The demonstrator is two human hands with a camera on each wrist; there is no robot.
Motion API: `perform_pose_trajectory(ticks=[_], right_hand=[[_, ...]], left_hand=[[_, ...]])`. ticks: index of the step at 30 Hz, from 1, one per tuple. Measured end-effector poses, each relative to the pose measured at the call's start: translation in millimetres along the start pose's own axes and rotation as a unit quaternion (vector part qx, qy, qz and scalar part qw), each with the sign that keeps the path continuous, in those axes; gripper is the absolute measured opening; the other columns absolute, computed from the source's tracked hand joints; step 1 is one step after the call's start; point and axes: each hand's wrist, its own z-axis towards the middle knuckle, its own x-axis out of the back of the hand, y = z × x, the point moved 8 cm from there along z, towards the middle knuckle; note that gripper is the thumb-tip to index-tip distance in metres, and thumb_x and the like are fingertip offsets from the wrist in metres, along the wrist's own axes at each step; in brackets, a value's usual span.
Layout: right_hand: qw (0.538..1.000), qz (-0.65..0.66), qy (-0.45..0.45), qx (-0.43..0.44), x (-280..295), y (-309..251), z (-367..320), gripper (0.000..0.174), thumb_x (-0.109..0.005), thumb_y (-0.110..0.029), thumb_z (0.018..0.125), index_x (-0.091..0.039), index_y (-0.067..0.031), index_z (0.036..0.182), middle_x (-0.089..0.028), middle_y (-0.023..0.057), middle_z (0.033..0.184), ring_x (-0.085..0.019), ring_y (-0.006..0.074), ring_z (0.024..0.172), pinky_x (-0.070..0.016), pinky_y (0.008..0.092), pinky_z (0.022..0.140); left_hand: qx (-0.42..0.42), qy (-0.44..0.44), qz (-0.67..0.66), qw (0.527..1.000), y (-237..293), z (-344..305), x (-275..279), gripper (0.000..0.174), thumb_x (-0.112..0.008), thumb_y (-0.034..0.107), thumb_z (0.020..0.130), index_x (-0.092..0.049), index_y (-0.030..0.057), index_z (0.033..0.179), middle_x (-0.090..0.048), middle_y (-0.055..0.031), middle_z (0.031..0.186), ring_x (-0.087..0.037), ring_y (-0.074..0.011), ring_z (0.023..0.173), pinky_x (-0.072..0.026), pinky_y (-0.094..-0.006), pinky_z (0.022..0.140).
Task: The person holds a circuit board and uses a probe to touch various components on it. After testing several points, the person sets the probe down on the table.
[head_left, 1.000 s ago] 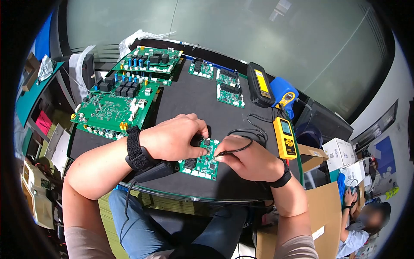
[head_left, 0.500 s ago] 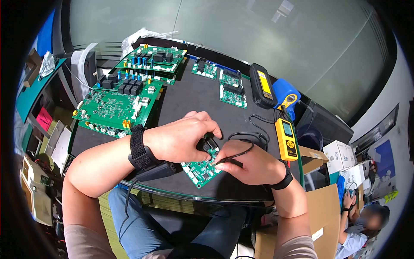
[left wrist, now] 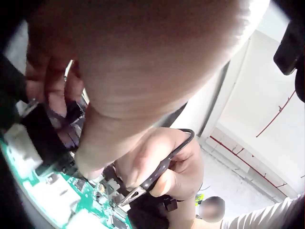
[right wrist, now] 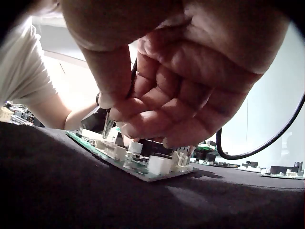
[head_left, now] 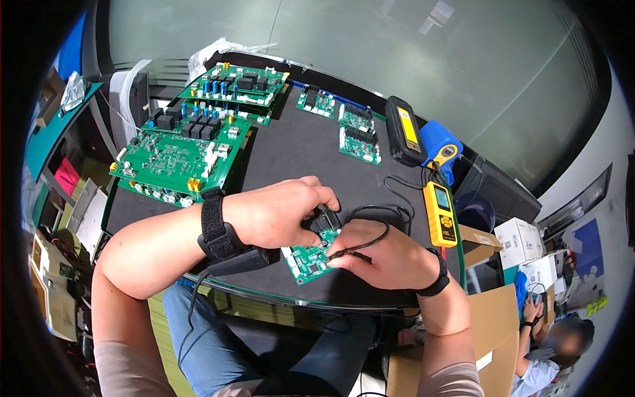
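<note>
My left hand (head_left: 278,212) grips a small green circuit board (head_left: 305,263) by its far part, thumb lying on its face and fingers round black blocks. White connectors line the board's left edge. From the right, my right hand (head_left: 387,255) pinches an alligator clip (left wrist: 139,192) with a black sleeve and a black cable. In the left wrist view the clip's metal tip is right at the small parts on the board, near my left thumb. The right wrist view shows the board (right wrist: 147,177) low over the dark mat, with my right fingers curled above it.
Large green boards (head_left: 175,162) are stacked at the left, and several small boards (head_left: 360,144) lie at the back. A yellow meter (head_left: 439,215), a black case (head_left: 405,131) and a blue device (head_left: 440,149) stand along the right. Cardboard boxes (head_left: 486,324) and another person (head_left: 539,357) are at far right.
The small board has turned clockwise, bringing its white connectors from the near edge to the left. My left hand has shifted slightly right with it. The right hand keeps pinching the clip.
</note>
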Motion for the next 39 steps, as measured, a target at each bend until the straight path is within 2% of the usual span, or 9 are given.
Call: perform_pose_trajectory(ticks=[11,18,23,27,30,35,37,38,39], right_hand=[[1.000,0.009,0.008,0.010,-1.2,0.7,-1.2,0.016,-0.075,-0.006,0.087,-0.066,-0.0049,0.101,-0.066,0.0098,0.090,-0.064,0.0307,0.082,-0.0501,0.0392,0.074],[0.999,-0.024,0.027,0.029,5.0,-13.1,3.8,0.013,-0.077,-0.005,0.085,-0.068,-0.0048,0.094,-0.066,0.0094,0.088,-0.063,0.0293,0.081,-0.0496,0.0380,0.072],[0.998,-0.013,0.068,-0.002,8.7,-7.9,1.6,0.013,-0.076,-0.003,0.084,-0.068,-0.0037,0.095,-0.065,0.0109,0.088,-0.063,0.0302,0.081,-0.0502,0.0377,0.073],[0.994,-0.062,0.092,-0.012,13.5,2.3,-0.3,0.016,-0.072,-0.002,0.086,-0.065,-0.0041,0.100,-0.066,0.0132,0.091,-0.065,0.0363,0.084,-0.0533,0.0414,0.074],[0.985,-0.077,0.152,0.017,22.5,-2.9,1.0,0.015,-0.072,-0.004,0.087,-0.065,-0.0042,0.100,-0.066,0.0150,0.091,-0.065,0.0384,0.085,-0.0533,0.0431,0.075],[0.988,-0.072,0.131,-0.032,26.2,6.0,-0.2,0.010,-0.067,-0.012,0.092,-0.066,-0.0018,0.095,-0.067,0.0159,0.093,-0.064,0.0394,0.089,-0.0531,0.0433,0.078],[0.987,-0.053,0.151,-0.005,26.3,13.0,-1.3,0.013,-0.067,-0.010,0.092,-0.065,0.0009,0.085,-0.067,0.0158,0.092,-0.065,0.0381,0.087,-0.0529,0.0417,0.076],[0.985,-0.048,0.163,0.006,26.9,10.7,-1.4,0.015,-0.068,-0.009,0.092,-0.064,0.0019,0.082,-0.068,0.0157,0.091,-0.065,0.0375,0.086,-0.0529,0.0410,0.075],[0.985,-0.047,0.164,0.008,25.9,11.2,-1.9,0.018,-0.068,-0.009,0.092,-0.063,0.0027,0.080,-0.068,0.0156,0.091,-0.064,0.0370,0.085,-0.0527,0.0404,0.074]], left_hand=[[-0.009,0.019,-0.013,1.000,0.0,0.9,3.4,0.050,-0.083,0.012,0.078,-0.061,-0.0014,0.120,-0.061,-0.0206,0.110,-0.064,-0.0376,0.104,-0.0533,-0.0424,0.091],[0.016,0.013,0.013,1.000,-1.8,-0.5,1.3,0.051,-0.083,0.013,0.080,-0.061,-0.0007,0.124,-0.062,-0.0185,0.114,-0.066,-0.0327,0.105,-0.0544,-0.0402,0.090],[-0.062,0.145,0.027,0.987,8.5,-2.1,18.0,0.037,-0.080,0.014,0.083,-0.066,-0.0008,0.114,-0.063,-0.0173,0.110,-0.066,-0.0316,0.097,-0.0542,-0.0386,0.086],[-0.066,0.179,-0.079,0.978,32.7,-3.8,36.2,0.015,-0.073,0.004,0.087,-0.068,0.0009,0.100,-0.062,-0.0077,0.092,-0.060,-0.0193,0.082,-0.0504,-0.0314,0.078],[-0.215,0.199,-0.207,0.934,65.1,-18.9,42.0,0.015,-0.073,-0.002,0.085,-0.072,0.0032,0.099,-0.064,-0.0047,0.087,-0.060,-0.0177,0.081,-0.0506,-0.0308,0.075],[-0.346,0.089,-0.150,0.922,132.4,-49.0,38.9,0.022,-0.069,0.002,0.091,-0.079,0.0070,0.110,-0.070,-0.0109,0.095,-0.068,-0.0254,0.082,-0.0555,-0.0333,0.068],[-0.460,0.051,-0.172,0.870,158.2,-66.6,29.9,0.015,-0.070,0.001,0.088,-0.077,0.0002,0.101,-0.068,-0.0113,0.093,-0.068,-0.0271,0.079,-0.0548,-0.0314,0.065],[-0.292,-0.011,-0.240,0.926,150.1,-69.4,19.9,0.017,-0.070,0.010,0.091,-0.074,-0.0046,0.099,-0.066,-0.0109,0.093,-0.066,-0.0278,0.076,-0.0534,-0.0331,0.064],[-0.317,-0.025,-0.268,0.909,154.1,-75.7,16.9,0.023,-0.069,0.017,0.093,-0.072,-0.0045,0.099,-0.065,-0.0122,0.093,-0.065,-0.0282,0.075,-0.0525,-0.0344,0.064]])
